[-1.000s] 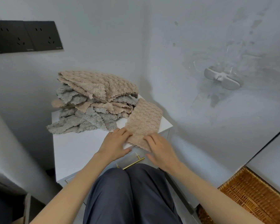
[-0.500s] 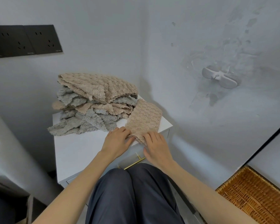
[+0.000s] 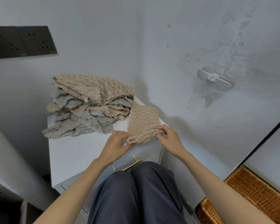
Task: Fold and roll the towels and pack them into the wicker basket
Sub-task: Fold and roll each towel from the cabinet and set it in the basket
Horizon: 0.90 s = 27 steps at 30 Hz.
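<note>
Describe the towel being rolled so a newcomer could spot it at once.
On the white cabinet in the corner, right of the towel pile, lies a folded beige towel. Unlike the crumpled pile, it is flat, its near edge curled between the left hand and right hand.

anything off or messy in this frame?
Towel pile at the back of the white cabinet is a crumpled heap, and a grey corner hangs over its left edge. Right wall shows scuffs around a white hook. The beige towel being rolled looks tidy.
</note>
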Available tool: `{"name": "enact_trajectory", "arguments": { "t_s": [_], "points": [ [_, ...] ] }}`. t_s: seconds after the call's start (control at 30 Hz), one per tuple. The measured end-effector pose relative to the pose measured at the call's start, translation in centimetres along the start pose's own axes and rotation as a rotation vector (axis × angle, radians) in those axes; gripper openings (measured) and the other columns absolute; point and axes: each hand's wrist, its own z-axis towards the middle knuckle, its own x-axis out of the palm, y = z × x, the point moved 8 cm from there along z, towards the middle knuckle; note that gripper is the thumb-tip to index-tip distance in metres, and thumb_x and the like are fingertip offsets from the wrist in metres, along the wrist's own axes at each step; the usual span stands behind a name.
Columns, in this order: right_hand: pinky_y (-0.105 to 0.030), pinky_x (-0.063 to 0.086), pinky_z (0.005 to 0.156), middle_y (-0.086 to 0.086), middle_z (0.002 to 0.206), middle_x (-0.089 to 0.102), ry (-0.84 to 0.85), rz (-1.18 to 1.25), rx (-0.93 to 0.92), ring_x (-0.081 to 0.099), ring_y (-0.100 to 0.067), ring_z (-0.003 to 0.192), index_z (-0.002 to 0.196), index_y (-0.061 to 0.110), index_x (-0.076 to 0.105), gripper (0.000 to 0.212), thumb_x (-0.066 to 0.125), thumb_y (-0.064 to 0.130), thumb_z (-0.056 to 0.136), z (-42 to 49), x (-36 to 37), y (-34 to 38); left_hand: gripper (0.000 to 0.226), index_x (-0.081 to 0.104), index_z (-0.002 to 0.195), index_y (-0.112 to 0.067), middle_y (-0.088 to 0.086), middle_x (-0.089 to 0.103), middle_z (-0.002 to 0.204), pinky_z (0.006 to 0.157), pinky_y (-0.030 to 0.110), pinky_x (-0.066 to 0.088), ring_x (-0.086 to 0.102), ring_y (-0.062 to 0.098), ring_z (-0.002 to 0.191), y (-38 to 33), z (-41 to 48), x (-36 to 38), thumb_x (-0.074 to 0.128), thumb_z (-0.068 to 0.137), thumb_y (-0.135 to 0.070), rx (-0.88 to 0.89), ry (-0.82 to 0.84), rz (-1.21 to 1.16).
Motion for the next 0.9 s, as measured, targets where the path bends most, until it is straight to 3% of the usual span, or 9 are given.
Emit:
{"name": "enact_trajectory", "arguments": {
  "t_s": [0.1, 0.2, 0.3, 0.4, 0.47, 0.57, 0.7, 0.77, 0.9],
  "points": [
    [-0.016, 0.043, 0.073, 0.010, 0.088, 0.069, 0.000, 0.092, 0.059, 0.059, 0.002, 0.083, 0.087, 0.021, 0.067, 0.013, 0.056, 0.013, 0.089, -0.1, -1.1, -0.8, 0.006, 0.067, 0.082, -0.035, -0.021, 0.059, 0.079, 0.075, 0.021, 0.032, 0.049, 0.013, 0.089, 0.7, 0.4, 0.0, 0.066, 0.087, -0.037, -0.086, -0.006, -0.102],
    [-0.020, 0.045, 0.070, 0.002, 0.084, 0.070, 0.042, 0.127, 0.100, 0.062, -0.007, 0.077, 0.085, 0.018, 0.067, 0.012, 0.057, 0.016, 0.092, -0.1, -1.3, -1.1, 0.037, 0.051, 0.057, -0.030, -0.012, 0.050, 0.059, 0.065, 0.031, 0.034, 0.047, 0.017, 0.072, 1.9, 1.1, 0.1, 0.060, 0.091, -0.040, -0.230, -0.012, -0.161],
    [-0.013, 0.039, 0.059, 0.006, 0.073, 0.066, 0.026, 0.070, 0.149, 0.055, 0.004, 0.063, 0.080, 0.021, 0.064, 0.013, 0.059, 0.022, 0.092, 0.1, -1.1, -1.6, 0.049, 0.060, 0.061, -0.009, 0.001, 0.060, 0.064, 0.067, 0.036, 0.043, 0.055, 0.022, 0.071, 2.5, 1.8, 0.6, 0.056, 0.091, -0.048, -0.312, -0.007, -0.103],
    [-0.012, 0.039, 0.059, 0.010, 0.076, 0.066, -0.039, 0.051, 0.278, 0.058, 0.005, 0.068, 0.089, 0.020, 0.064, 0.011, 0.063, 0.031, 0.089, 0.0, -0.9, -3.1, 0.061, 0.035, 0.042, -0.018, -0.008, 0.037, 0.039, 0.056, 0.030, 0.032, 0.039, 0.013, 0.051, 2.8, 1.9, 0.5, 0.059, 0.088, -0.049, -0.365, -0.067, -0.054],
    [-0.020, 0.045, 0.067, 0.007, 0.081, 0.068, -0.069, 0.024, 0.343, 0.062, -0.005, 0.079, 0.093, 0.020, 0.063, 0.016, 0.065, 0.035, 0.086, 0.1, -0.6, -3.9, 0.067, 0.024, 0.039, -0.020, -0.007, 0.024, 0.034, 0.059, 0.028, 0.033, 0.030, 0.010, 0.043, 2.7, 2.0, 0.4, 0.062, 0.086, -0.047, -0.362, -0.102, -0.030],
    [-0.030, 0.048, 0.074, 0.007, 0.086, 0.067, -0.113, -0.122, 0.353, 0.058, -0.014, 0.090, 0.093, 0.024, 0.059, 0.017, 0.064, 0.036, 0.083, -0.2, -0.6, -3.6, 0.067, 0.026, 0.035, -0.020, -0.010, 0.028, 0.035, 0.076, 0.030, 0.040, 0.040, 0.017, 0.052, 3.0, 1.9, 0.5, 0.064, 0.084, -0.047, -0.397, -0.116, -0.035],
    [-0.035, 0.045, 0.082, -0.001, 0.101, 0.060, -0.309, -0.489, -0.236, 0.050, -0.024, 0.098, 0.104, 0.012, 0.061, 0.026, 0.063, 0.004, 0.080, -1.3, -0.2, 2.8, 0.065, 0.032, 0.033, -0.021, -0.009, 0.035, 0.042, 0.073, 0.036, 0.038, 0.049, 0.034, 0.071, 3.2, 1.8, 1.0, 0.064, 0.081, -0.049, -0.450, -0.101, -0.044],
    [-0.036, 0.047, 0.084, -0.007, 0.104, 0.064, -0.231, -0.526, -0.547, 0.058, -0.027, 0.097, 0.102, 0.005, 0.066, 0.028, 0.065, -0.007, 0.076, -2.3, 2.0, 5.8, 0.061, 0.035, 0.035, -0.021, -0.007, 0.038, 0.048, 0.073, 0.037, 0.039, 0.056, 0.038, 0.081, 3.2, 1.8, 1.0, 0.064, 0.081, -0.050, -0.463, -0.098, -0.038],
    [-0.036, 0.050, 0.096, -0.012, 0.116, 0.067, -0.058, -0.631, -0.715, 0.064, -0.026, 0.107, 0.113, -0.001, 0.067, 0.046, 0.073, -0.009, 0.069, -3.5, 5.6, 6.5, 0.057, 0.040, 0.037, -0.020, -0.006, 0.041, 0.050, 0.073, 0.037, 0.037, 0.058, 0.037, 0.087, 3.3, 2.0, 0.9, 0.063, 0.080, -0.049, -0.479, -0.088, -0.029]
  ]
}}
